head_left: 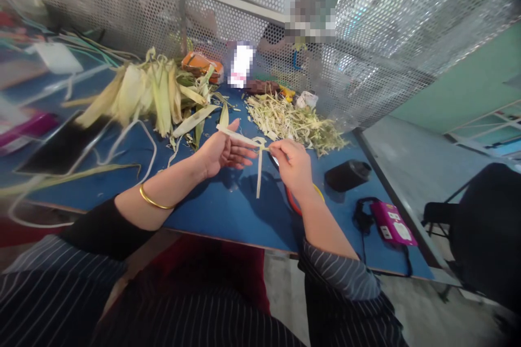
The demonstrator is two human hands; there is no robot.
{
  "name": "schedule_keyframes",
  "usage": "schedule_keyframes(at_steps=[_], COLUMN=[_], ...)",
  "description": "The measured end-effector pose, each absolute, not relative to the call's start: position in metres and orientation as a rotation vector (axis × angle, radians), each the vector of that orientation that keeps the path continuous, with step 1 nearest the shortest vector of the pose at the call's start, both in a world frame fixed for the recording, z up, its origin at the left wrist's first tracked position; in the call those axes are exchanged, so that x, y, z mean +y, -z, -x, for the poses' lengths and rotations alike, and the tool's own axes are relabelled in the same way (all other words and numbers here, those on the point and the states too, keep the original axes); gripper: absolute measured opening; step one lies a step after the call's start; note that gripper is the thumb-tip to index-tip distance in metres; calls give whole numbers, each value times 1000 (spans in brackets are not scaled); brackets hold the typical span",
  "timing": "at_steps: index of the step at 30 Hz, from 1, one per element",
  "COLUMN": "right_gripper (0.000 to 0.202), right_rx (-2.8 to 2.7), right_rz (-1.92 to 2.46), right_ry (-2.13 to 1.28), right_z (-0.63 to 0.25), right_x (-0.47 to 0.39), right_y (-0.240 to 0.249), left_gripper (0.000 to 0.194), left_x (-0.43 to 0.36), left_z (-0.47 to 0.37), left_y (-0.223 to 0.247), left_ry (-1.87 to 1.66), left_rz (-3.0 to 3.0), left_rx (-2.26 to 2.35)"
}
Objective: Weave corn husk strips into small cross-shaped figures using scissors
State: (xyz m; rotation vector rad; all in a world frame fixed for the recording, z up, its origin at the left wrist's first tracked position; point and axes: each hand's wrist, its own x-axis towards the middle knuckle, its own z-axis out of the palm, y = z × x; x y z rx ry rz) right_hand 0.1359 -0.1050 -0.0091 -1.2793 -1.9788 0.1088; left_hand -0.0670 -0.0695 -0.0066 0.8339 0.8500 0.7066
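Note:
A pale strip of corn husk (238, 134) stretches between my hands, with a loop or knot near its right end and a narrow tail hanging down. My left hand (228, 149) is palm up with its fingers stretched out, and the strip lies across it by the thumb. The fingertips of my right hand (291, 162) pinch the strip's end beside the knot. Under my right hand and wrist lie scissors with red and yellow handles (293, 203), partly hidden.
Whole corn husks (163, 97) are heaped at the back left, and a pile of shredded husk (293, 122) lies at the back right. A lit phone (241, 65) stands between them. A black cylinder (348, 175) and a magenta power strip (394, 223) sit right. Perforated metal mesh (252, 16) rises behind the blue table (228, 211).

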Motion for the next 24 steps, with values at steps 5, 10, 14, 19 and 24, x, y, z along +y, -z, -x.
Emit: schedule_keyframes(at_steps=[5,10,14,19,24], right_gripper=[21,20,17,9,9], right_rx=[-2086,-2158,-2158,-2037,-2045], right_rz=[1263,1212,1192,1305,1330], right_ry=[-7,-46,-150,-173,-130], right_z=[-134,-133,-131,-128,-127], right_x=[-105,-104,-105,-106,-107], right_y=[9,10,11,14,16], left_gripper=[35,24,24,23,22], left_x=[-80,-85,-87,-88,-86], left_z=[63,58,57,57,56], left_y=[3,7,9,11,17], left_ry=[-609,-728,-777,-742,-724], left_rz=[-1131,-1374,-1346,-1219,-1097], left_rx=[818,941,937,853,858])
